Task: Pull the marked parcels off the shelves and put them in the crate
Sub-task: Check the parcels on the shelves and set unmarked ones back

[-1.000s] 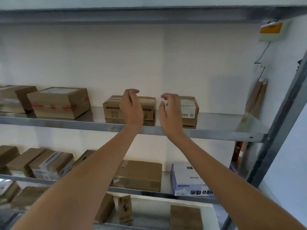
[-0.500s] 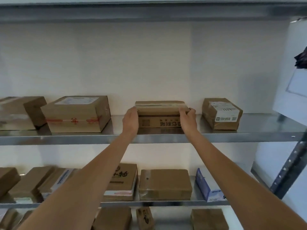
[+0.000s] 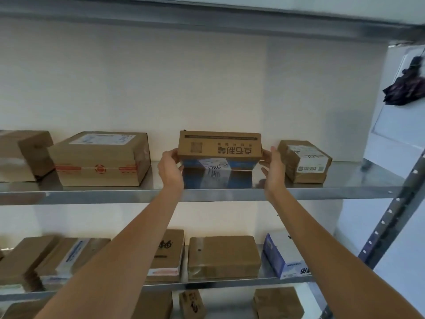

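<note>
Head view looks up at a metal shelving rack whose upper shelf (image 3: 345, 187) carries a row of cardboard parcels against a pale wall. Largest on that shelf is a wide carton with red printed tape (image 3: 101, 157), standing left of centre, and further left a plain brown carton (image 3: 23, 153) runs out of the picture. Below, the lower shelf (image 3: 230, 283) bears more parcels, among them a flat brown parcel wrapped in clear tape (image 3: 224, 256) and a white and blue box (image 3: 285, 256) at its right end. At the middle of the upper shelf a brown parcel with upside-down printed characters (image 3: 219, 146) is tilted up off the shelf, its front face toward the camera and its underside, with a white label and handwritten digits, mirrored in the shiny metal beneath. Both hands hold this parcel by its ends: the left hand (image 3: 171, 168) curls its grip round the left end, and the right hand (image 3: 273, 169) clasps the right end. Just beside the right hand stands a small taped parcel with a white shipping label (image 3: 303, 161). A dark folded umbrella (image 3: 407, 88) hangs at the far right.
</note>
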`<state>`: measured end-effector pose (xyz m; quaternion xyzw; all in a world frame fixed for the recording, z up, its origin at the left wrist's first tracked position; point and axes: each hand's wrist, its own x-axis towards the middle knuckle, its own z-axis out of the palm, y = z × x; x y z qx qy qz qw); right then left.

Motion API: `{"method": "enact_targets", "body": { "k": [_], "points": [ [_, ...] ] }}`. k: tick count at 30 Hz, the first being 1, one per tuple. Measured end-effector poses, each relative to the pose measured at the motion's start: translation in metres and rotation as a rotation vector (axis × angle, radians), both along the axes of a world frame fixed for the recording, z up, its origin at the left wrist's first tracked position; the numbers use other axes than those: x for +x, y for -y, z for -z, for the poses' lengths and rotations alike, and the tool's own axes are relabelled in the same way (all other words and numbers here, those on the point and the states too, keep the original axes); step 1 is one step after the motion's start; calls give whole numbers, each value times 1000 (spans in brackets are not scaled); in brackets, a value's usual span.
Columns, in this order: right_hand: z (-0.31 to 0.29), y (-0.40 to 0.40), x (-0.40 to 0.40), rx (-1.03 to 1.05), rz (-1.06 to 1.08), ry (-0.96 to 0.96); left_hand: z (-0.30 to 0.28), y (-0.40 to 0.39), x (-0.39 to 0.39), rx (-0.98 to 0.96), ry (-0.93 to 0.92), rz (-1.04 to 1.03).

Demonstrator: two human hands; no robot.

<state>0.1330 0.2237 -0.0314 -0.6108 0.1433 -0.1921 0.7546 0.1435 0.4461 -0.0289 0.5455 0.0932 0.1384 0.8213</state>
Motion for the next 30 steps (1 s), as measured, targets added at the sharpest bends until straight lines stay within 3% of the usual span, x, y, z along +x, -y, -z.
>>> {"method": "enact_targets", "body": {
  "k": [10, 19, 30],
  "points": [
    [-5, -1, 5, -56, -146, 53, -6, 10, 3, 50, 87, -47],
    [-3, -6, 10, -112, -100, 85, -3, 6, 9, 15, 102, -82],
    [0, -2, 11, 26, -53, 114, 1, 4, 11, 52, 59, -150]
  ]
}}
